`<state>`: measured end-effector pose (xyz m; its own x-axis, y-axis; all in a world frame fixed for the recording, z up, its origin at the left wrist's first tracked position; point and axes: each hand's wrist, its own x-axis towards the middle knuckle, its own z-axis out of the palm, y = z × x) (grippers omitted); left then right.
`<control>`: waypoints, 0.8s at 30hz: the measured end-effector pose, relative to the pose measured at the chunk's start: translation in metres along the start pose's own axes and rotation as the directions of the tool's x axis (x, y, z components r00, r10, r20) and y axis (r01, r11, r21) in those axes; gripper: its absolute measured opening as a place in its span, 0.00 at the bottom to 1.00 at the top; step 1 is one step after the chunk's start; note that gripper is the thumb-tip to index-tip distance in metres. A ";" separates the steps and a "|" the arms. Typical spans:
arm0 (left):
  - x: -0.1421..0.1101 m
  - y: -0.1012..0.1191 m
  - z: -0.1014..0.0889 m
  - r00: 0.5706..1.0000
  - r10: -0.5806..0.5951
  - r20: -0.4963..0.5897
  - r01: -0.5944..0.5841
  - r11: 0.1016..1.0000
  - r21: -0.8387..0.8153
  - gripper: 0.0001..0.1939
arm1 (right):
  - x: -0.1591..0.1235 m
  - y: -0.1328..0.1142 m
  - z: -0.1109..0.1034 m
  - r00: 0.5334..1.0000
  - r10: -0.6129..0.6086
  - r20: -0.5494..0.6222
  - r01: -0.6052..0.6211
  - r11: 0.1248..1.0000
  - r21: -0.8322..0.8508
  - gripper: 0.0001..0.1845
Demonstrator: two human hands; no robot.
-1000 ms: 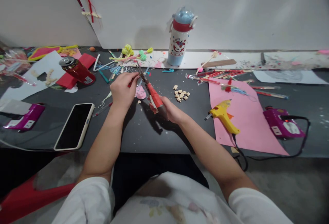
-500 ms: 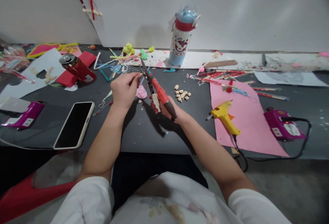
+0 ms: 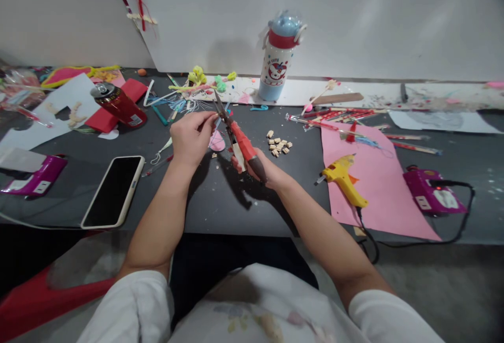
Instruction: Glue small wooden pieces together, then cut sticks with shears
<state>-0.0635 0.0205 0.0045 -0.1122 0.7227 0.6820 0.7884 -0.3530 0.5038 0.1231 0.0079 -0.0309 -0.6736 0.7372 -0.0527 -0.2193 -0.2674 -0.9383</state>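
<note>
My right hand (image 3: 268, 168) is wrapped round a pair of long-nose pliers (image 3: 244, 144) with red and dark handles, held above the table with the jaws pointing away and to the left. My left hand (image 3: 189, 136) is closed in a pinch right beside the jaws. Whatever lies between its fingertips is mostly hidden and too small to name. Under the pliers' jaws lies a pink oval piece (image 3: 217, 141). To the right of the pliers, several short pale wooden pieces (image 3: 279, 146) sit in a loose pile on the dark table (image 3: 220, 211).
A drink bottle (image 3: 277, 59) stands at the back. On the right, a yellow glue gun (image 3: 346, 180) rests on pink paper (image 3: 378, 201) beside a purple power box (image 3: 433, 190). A phone (image 3: 114, 190) and a red can (image 3: 120, 106) are on the left. Craft scraps line the back.
Almost nothing differs. The pliers and my right hand have shifted very slightly, while my left hand keeps its pinch at the jaws.
</note>
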 end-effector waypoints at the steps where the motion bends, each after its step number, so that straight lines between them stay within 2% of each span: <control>1: 0.000 0.000 0.000 1.000 -0.004 0.000 0.004 1.000 -0.003 0.11 | 0.000 0.000 -0.001 1.000 0.005 -0.002 -0.005 1.000 0.001 0.14; 6: 0.001 0.001 -0.001 1.000 -0.019 0.007 0.019 1.000 -0.009 0.11 | -0.001 -0.001 -0.001 1.000 -0.016 0.009 0.017 0.998 -0.063 0.15; 16: 0.000 -0.003 0.001 0.999 -0.035 0.013 0.035 0.999 -0.006 0.11 | -0.002 -0.005 0.002 1.000 -0.014 0.019 0.015 0.997 -0.080 0.14; 24: 0.001 -0.002 0.002 0.999 -0.033 -0.001 0.033 0.998 -0.048 0.10 | -0.003 -0.007 0.002 0.999 0.042 -0.002 -0.042 0.998 -0.046 0.13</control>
<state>-0.0642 0.0227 0.0027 -0.1384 0.7336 0.6653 0.7542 -0.3573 0.5509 0.1249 0.0061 -0.0234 -0.6806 0.7267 -0.0926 -0.1580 -0.2691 -0.9501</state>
